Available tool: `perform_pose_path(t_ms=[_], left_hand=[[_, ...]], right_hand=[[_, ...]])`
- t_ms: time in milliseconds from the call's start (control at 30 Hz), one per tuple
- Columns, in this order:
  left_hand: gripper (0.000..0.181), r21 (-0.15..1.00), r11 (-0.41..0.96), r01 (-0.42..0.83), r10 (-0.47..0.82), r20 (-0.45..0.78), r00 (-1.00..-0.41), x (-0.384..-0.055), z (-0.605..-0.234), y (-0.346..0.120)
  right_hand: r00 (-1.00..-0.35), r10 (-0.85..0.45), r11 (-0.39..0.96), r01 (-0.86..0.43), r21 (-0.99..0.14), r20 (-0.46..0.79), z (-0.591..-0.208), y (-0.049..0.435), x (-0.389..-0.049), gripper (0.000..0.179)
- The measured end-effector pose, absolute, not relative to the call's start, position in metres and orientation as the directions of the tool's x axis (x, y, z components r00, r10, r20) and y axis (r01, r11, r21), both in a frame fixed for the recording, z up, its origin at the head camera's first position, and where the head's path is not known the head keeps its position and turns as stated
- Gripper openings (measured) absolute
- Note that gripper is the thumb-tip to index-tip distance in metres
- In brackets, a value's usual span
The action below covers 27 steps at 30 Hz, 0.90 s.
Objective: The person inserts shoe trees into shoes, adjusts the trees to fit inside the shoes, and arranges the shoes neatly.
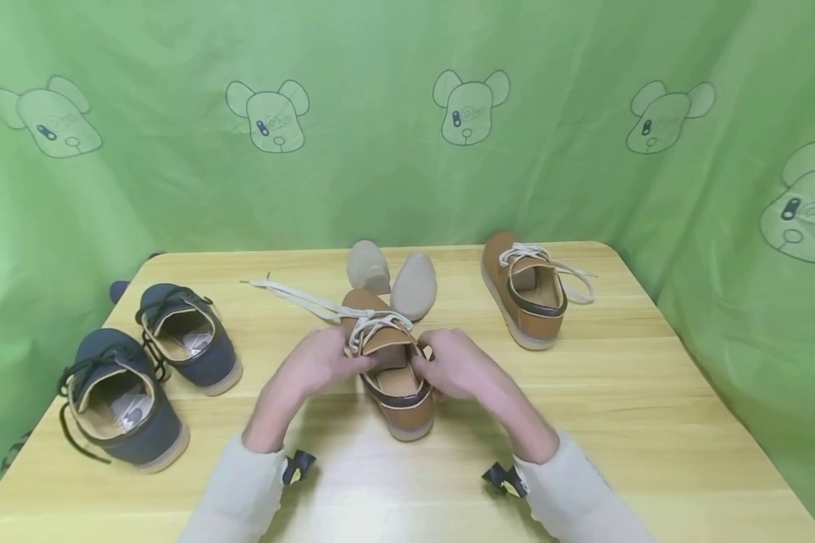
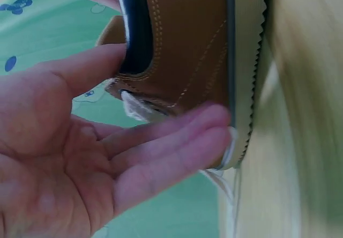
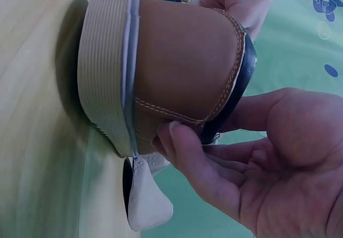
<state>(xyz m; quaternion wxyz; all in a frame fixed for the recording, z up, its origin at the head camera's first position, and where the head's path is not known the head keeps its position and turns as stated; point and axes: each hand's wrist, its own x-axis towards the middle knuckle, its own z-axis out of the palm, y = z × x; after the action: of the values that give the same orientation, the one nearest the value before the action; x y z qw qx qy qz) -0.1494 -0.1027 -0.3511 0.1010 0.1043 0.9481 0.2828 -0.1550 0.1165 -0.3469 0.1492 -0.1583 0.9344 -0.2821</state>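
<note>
A brown lace-up shoe (image 1: 407,415) stands at the middle of the table, its toe pointing away and its pale laces trailing to the left. Its sole appears slightly raised from the wood in the right wrist view. My left hand (image 1: 322,360) holds the near-left side, thumb at the dark collar and fingers (image 2: 177,157) along the outer side. On the opposite side my right hand (image 1: 456,363) pinches the collar, thumb inside the opening and fingertips against the brown upper (image 3: 182,56). Just beyond the toe lie two beige rounded shoe inserts (image 1: 414,286).
Another brown shoe (image 1: 543,324) with pale laces stands at the back right. Two dark blue shoes (image 1: 220,362) with black laces sit on the left of the wooden table (image 1: 618,422). A green curtain (image 1: 380,188) hangs around the back and sides.
</note>
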Motion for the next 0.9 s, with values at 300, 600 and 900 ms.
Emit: perform_pose_path(t_ms=[300,600,900], left_hand=[[0.026,0.607,0.785,0.120,0.365,-0.297,-0.882,-0.145,-0.347,-0.101],[0.034,0.574,0.806,0.146,0.358,-0.275,-0.892,-0.145,-0.342,-0.097],[0.030,0.637,0.749,0.181,0.352,-0.152,-0.923,-0.145,-0.327,-0.085]], right_hand=[[-0.918,-0.358,0.779,-0.196,-0.595,-0.167,-0.354,0.114,-0.155,0.008],[-0.940,-0.341,0.765,-0.278,-0.581,0.001,-0.362,0.118,-0.150,0.021],[-0.944,-0.304,0.756,-0.323,-0.570,0.131,-0.343,0.139,-0.150,0.023]])
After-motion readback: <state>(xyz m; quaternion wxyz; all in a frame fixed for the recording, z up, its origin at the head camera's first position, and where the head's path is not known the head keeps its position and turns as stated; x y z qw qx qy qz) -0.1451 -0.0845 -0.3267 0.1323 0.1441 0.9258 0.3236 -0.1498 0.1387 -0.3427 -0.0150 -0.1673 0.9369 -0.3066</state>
